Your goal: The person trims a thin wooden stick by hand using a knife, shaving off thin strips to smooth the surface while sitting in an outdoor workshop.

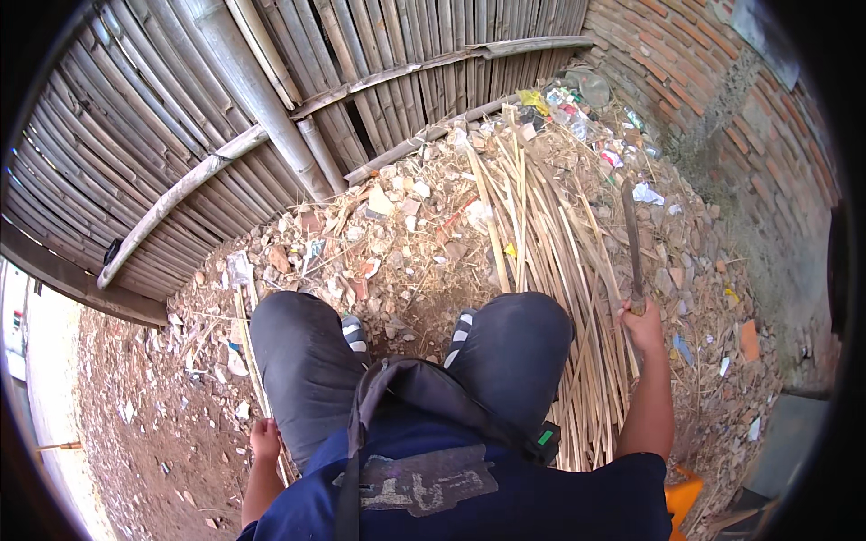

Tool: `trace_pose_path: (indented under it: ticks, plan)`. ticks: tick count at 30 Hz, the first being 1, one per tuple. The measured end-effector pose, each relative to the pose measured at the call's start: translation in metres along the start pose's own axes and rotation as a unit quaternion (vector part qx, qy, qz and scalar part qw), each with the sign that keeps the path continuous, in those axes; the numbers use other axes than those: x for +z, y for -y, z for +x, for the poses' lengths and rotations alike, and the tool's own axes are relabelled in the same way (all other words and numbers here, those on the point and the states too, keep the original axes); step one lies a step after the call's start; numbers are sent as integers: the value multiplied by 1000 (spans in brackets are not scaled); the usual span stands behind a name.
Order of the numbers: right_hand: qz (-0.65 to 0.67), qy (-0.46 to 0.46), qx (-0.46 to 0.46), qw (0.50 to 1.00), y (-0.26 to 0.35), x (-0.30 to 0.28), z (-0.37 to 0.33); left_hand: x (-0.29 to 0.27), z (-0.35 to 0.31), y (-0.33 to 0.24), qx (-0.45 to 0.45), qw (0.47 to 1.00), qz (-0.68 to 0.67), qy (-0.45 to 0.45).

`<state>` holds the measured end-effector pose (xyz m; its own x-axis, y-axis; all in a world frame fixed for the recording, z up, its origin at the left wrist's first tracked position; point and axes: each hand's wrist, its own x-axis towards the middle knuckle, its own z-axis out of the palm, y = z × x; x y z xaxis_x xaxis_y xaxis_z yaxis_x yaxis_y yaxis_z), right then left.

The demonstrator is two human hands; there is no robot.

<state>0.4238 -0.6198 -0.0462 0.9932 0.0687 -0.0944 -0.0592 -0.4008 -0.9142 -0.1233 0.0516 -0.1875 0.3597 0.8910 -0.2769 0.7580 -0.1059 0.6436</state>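
My right hand (pixel 642 326) is wrapped round the handle of a machete (pixel 630 230), whose long dark blade points up and away from me. Under and beside that arm lies a large bundle of thin split bamboo strips (pixel 559 261), stretching along the ground past my right knee. My left hand (pixel 264 440) hangs low beside my left thigh with curled fingers, closed on a pale bamboo strip (pixel 244 329) that runs forward along the outside of my leg. Part of that strip is hidden by the hand and the leg.
A bamboo slat wall (pixel 379 54) stands ahead and to the left; a brick wall (pixel 722 117) rises at the right. Rubble (pixel 388 216) covers the ground. Plastic litter (pixel 568 113) is heaped in the far corner. Something orange (pixel 683 505) sits behind my right elbow.
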Motion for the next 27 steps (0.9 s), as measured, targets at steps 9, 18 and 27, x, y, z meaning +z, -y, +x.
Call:
trace_pose_path:
  ticks: [9, 18, 27]
  plan:
    - [89, 213, -12, 973, 140, 48, 3, -60, 45, -264, 355, 920, 16, -167]
    - [-21, 437, -41, 898, 265, 90, -10, -70, -13, -443, 589, 752, 251, -159]
    - [-116, 421, -142, 889, 295, 134, 1, -93, 9, -391, 540, 787, 296, -19]
